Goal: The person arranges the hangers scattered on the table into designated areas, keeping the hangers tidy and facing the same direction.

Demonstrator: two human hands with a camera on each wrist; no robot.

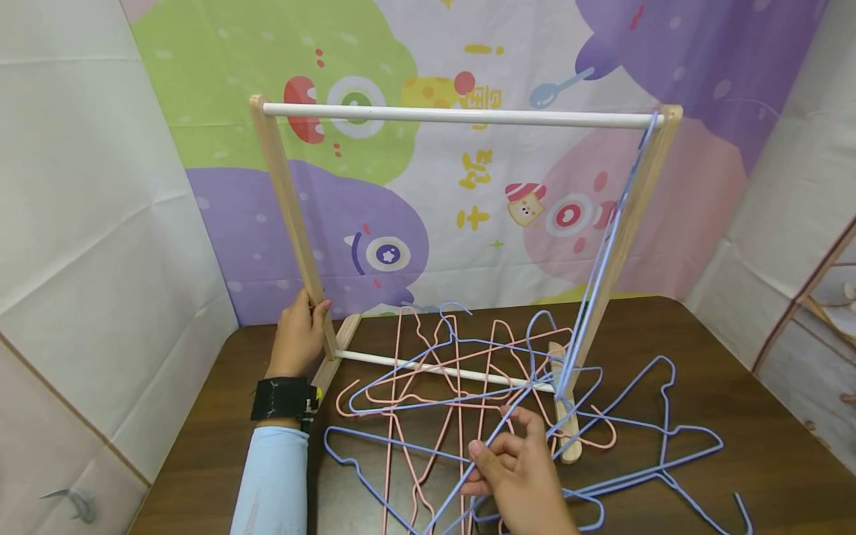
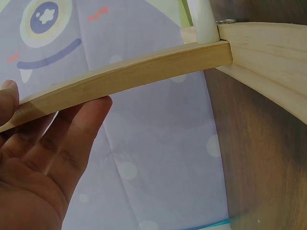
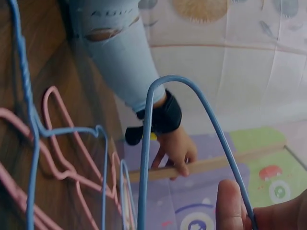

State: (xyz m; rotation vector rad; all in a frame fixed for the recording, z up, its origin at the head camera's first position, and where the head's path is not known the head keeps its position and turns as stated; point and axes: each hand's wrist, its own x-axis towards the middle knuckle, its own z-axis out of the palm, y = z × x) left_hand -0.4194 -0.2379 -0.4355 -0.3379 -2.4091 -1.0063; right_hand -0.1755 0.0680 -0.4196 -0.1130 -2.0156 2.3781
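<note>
While the left hand (image 1: 299, 338) is gripping a freestanding wooden rack (image 1: 284, 178) at eight o'clock, its thumb and fingers are closing around the lower part of the left post. A black wristband (image 1: 284, 399) is sitting just below that hand. The rack is standing on a dark brown table (image 1: 207, 446), its white top rail (image 1: 461, 115) running across at twelve o'clock.

At six o'clock, pink hangers (image 1: 460, 446) are lying in a jumble, with blue ones crossing over them. At five o'clock, the right hand (image 1: 518, 464) is pinching one blue hanger (image 3: 145, 167) by its wire between thumb and fingertips, the other fingers loosely bent. That hanger is overlapping the pile; whether it is caught there, I cannot tell. At three o'clock, slim blue hangers (image 1: 610, 236) are hanging from the rail's right end, close against the right post; their number is unclear. At four o'clock, more loose blue hangers (image 1: 662, 469) are lying on the table.

The person seems to be picking out a hanger while steadying the rack. The next move probably calls for easing the pinched wire free without dragging its neighbours.
</note>
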